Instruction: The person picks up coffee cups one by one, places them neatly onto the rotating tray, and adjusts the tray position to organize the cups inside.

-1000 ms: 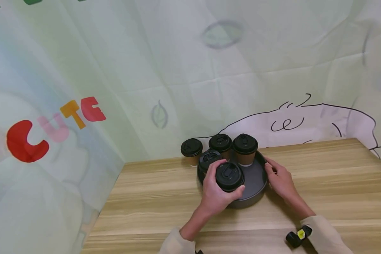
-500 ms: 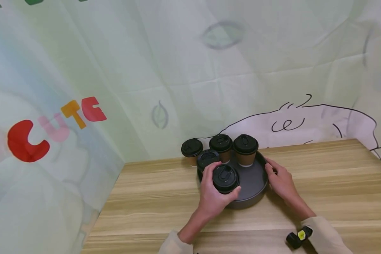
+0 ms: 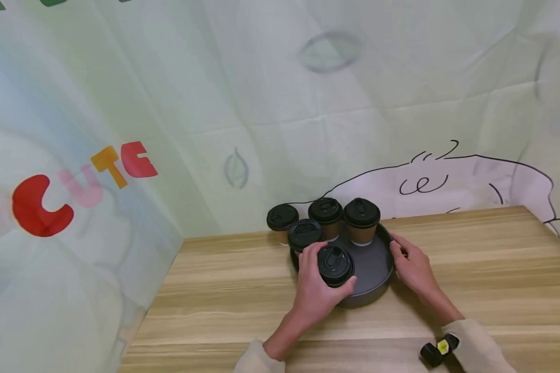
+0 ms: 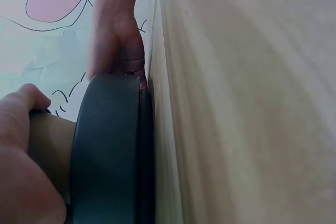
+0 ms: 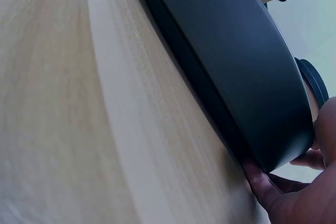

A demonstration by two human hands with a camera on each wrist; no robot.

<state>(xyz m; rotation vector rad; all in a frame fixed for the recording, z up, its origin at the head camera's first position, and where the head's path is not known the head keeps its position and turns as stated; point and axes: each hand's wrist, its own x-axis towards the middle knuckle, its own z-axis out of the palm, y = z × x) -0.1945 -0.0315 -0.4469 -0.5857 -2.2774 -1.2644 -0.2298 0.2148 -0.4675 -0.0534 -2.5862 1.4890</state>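
The left hand is holding the near cup, its grip spreading to the cup's width, with fingers curving along one side and the thumb pressing on the other. Seen from above, the near cup is sitting within the tray, toward the front left; whether its base is touching the tray floor is hidden. The right hand is gripping the right edge of the tray, its grip drawn in around the wall, a digit reaching the lower edge in the right wrist view.

Three more lidded cups are standing in the tray: the left cup just behind the near cup, then the back cup and the right cup side by side at the rear. The outer cup is standing just beyond the tray's rear left. The tray is resting on the wood-grain surface. Behind, a pale backdrop is hanging, showing "CUTE" in coloured letters.
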